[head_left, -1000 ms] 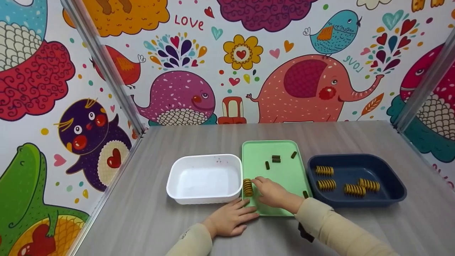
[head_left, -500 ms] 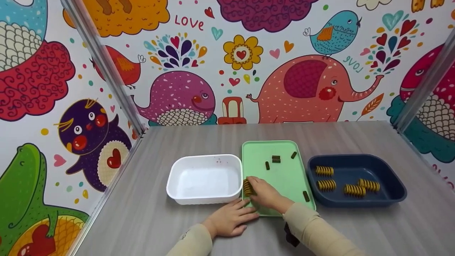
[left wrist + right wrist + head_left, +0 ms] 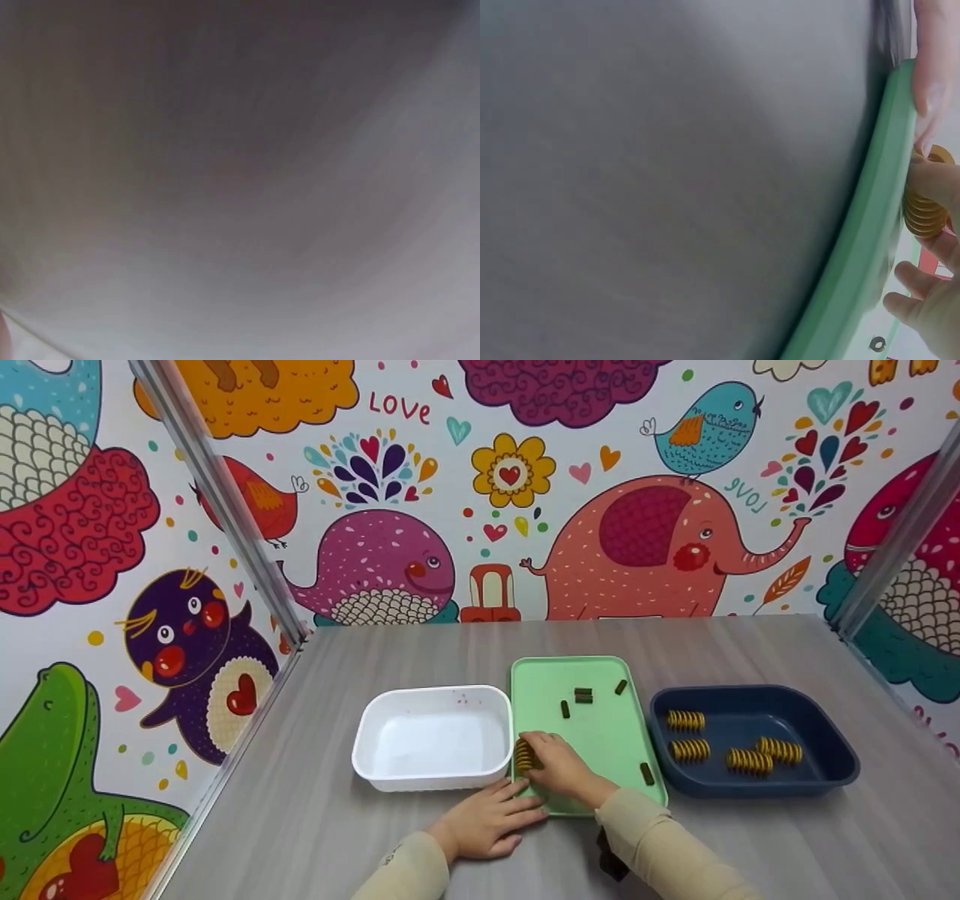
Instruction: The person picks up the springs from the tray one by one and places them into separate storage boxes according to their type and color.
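Note:
A ridged yellow-brown coil-shaped piece (image 3: 523, 757) lies at the left edge of the light green tray (image 3: 600, 742). My right hand (image 3: 559, 766) reaches over the tray and pinches this piece; in the right wrist view the thumb and fingers are on either side of the ridged piece (image 3: 925, 216). Flat at the tray's near left corner rests my left hand (image 3: 489, 819), fingers spread and touching the rim. Only a grey blur fills most of the left wrist view. Several short dark brown sticks (image 3: 583, 696) lie on the tray's far half.
Left of the tray stands a white bin (image 3: 431, 784) with nothing visible inside. On the right, a dark blue bin (image 3: 750, 790) holds several similar ridged pieces (image 3: 748, 760). One dark stick (image 3: 647, 773) lies by the tray's right rim. Printed wall panels (image 3: 637, 562) enclose the table.
My right hand has moved left onto the ridged piece and taken hold of it, uncovering the stick by the tray's right rim. My left hand has stayed in place.

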`<action>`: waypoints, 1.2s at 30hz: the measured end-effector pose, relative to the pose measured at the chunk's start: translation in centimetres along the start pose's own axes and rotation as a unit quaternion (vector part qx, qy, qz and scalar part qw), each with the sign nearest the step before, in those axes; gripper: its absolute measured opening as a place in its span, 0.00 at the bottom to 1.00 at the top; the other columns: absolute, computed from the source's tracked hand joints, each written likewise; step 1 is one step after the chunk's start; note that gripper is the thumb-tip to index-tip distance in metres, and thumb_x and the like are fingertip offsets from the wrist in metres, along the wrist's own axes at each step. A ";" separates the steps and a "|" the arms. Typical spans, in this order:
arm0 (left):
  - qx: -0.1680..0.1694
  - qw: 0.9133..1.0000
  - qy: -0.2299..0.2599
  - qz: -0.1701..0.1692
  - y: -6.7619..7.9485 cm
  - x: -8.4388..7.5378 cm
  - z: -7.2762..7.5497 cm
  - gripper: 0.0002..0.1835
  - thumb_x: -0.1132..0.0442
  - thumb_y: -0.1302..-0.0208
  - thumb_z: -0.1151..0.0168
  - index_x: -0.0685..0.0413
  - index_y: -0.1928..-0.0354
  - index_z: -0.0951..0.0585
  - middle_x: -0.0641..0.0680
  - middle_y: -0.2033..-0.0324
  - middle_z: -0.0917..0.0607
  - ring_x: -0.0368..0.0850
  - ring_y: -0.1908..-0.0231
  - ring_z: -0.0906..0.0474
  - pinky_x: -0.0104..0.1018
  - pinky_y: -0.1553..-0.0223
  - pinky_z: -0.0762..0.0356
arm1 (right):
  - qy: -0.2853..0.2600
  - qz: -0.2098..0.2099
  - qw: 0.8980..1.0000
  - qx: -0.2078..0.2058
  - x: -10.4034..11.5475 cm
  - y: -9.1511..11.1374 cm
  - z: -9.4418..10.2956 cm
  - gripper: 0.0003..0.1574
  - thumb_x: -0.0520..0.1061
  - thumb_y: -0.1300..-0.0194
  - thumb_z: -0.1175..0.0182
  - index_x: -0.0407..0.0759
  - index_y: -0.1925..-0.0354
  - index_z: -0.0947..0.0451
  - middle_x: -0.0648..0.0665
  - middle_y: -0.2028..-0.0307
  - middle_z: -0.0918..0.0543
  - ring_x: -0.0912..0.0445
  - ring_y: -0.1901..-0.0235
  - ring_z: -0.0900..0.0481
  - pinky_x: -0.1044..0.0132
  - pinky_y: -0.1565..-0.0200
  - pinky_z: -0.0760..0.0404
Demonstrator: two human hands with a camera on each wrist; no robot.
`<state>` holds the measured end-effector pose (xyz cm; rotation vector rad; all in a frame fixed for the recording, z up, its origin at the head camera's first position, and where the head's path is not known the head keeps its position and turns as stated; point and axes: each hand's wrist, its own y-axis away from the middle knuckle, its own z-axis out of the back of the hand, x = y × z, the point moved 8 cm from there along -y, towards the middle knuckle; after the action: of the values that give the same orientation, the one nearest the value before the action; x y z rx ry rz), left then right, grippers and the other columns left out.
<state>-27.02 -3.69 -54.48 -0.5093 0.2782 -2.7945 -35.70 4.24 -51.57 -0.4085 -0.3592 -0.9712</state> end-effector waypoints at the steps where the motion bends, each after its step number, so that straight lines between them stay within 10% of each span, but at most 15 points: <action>1: -0.001 1.000 0.002 0.000 0.0 0.0 0.0 0.26 0.47 0.35 0.55 0.43 0.36 0.34 0.46 0.39 0.30 0.50 0.35 0.42 0.43 0.38 0.42 | 0.000 -0.002 1.000 0.001 -0.1 0.0 0.0 0.33 0.37 0.48 0.35 0.32 0.45 0.33 0.34 0.49 0.25 0.38 0.50 0.28 0.47 0.48 0.30; 24: -0.003 1.000 0.001 0.009 0.3 -0.1 -0.1 0.26 0.48 0.35 0.55 0.41 0.35 0.35 0.44 0.38 0.31 0.49 0.36 0.39 0.42 0.37 0.42 | -0.107 -0.106 0.989 0.003 -1.8 0.8 4.0 0.34 0.32 0.44 0.41 0.29 0.40 0.38 0.31 0.42 0.33 0.40 0.43 0.32 0.47 0.45 0.32; 36: -0.010 1.000 0.000 0.001 0.1 -0.1 -0.1 0.26 0.48 0.35 0.55 0.43 0.35 0.34 0.45 0.38 0.31 0.50 0.36 0.38 0.42 0.38 0.41 | -0.097 -0.095 0.990 -0.046 -3.6 2.2 8.6 0.36 0.36 0.45 0.39 0.28 0.39 0.38 0.32 0.47 0.30 0.42 0.51 0.28 0.49 0.52 0.28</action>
<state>-26.99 -3.72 -54.60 -0.5121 0.3065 -2.7926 -36.63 12.09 -46.16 -0.5621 -0.5381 -1.1410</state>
